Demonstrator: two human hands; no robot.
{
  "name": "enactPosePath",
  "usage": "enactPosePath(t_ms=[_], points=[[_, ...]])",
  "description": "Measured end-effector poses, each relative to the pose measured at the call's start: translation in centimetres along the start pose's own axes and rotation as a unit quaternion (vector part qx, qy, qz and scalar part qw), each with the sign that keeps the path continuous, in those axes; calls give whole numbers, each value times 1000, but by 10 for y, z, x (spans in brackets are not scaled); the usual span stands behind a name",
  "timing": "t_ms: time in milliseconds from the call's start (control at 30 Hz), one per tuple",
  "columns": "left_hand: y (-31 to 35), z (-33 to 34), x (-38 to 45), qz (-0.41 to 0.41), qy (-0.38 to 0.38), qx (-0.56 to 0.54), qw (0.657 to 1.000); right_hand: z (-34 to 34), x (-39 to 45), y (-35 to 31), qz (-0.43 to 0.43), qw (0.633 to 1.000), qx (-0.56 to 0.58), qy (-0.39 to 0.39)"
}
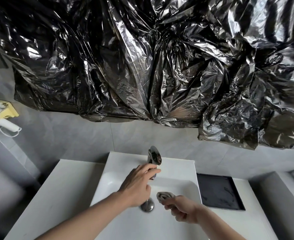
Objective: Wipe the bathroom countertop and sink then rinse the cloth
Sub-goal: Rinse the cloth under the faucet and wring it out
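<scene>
Right hand (182, 209) fist closed on bunched cloth (164, 196), which protrudes beyond its fingers, over the sink (168, 224). Left hand (135, 185), fingers spread, touches the faucet (154, 157), beyond cloth.

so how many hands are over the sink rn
2. The left hand reaches to the faucet at the back of the sink. The right hand is over the basin, gripping a bunched grey cloth. None seem hidden.

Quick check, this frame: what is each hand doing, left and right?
Left hand: open, fingers spread on the faucet, not clenched around it.
Right hand: closed, holding the bunched cloth over the sink.
</scene>
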State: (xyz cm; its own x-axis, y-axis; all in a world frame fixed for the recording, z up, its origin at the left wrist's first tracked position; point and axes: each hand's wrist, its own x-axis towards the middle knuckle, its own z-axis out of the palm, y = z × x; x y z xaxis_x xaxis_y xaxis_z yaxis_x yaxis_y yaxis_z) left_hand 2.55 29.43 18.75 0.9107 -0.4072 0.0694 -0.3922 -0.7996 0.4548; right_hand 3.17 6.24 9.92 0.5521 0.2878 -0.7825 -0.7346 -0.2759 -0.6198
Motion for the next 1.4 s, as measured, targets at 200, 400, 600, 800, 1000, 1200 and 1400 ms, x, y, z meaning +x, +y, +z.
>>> enactPosePath(t_ms=[200,400,600,800,1000,1200,1400], points=[[-3,27,-72,39,-78,8,996,5,-34,-2,18,994,-6,-109],[-9,25,-56,141,-70,91,983,38,-78,-47,-34,971,-28,-235],[-9,-8,-19,209,69,139,966,71,-106,-90,-61,965,-106,-230],[23,-52,9,60,-106,315,941,93,-104,-106,-105,958,-268,-15],[31,-50,14,-10,-153,281,947,93,-90,-99,-222,766,-575,184],[30,-29,12,-163,-226,120,953,91,-81,-83,-230,703,-632,230],[28,-27,9,-236,-328,-22,914,88,-67,-64,-296,693,-614,234]])
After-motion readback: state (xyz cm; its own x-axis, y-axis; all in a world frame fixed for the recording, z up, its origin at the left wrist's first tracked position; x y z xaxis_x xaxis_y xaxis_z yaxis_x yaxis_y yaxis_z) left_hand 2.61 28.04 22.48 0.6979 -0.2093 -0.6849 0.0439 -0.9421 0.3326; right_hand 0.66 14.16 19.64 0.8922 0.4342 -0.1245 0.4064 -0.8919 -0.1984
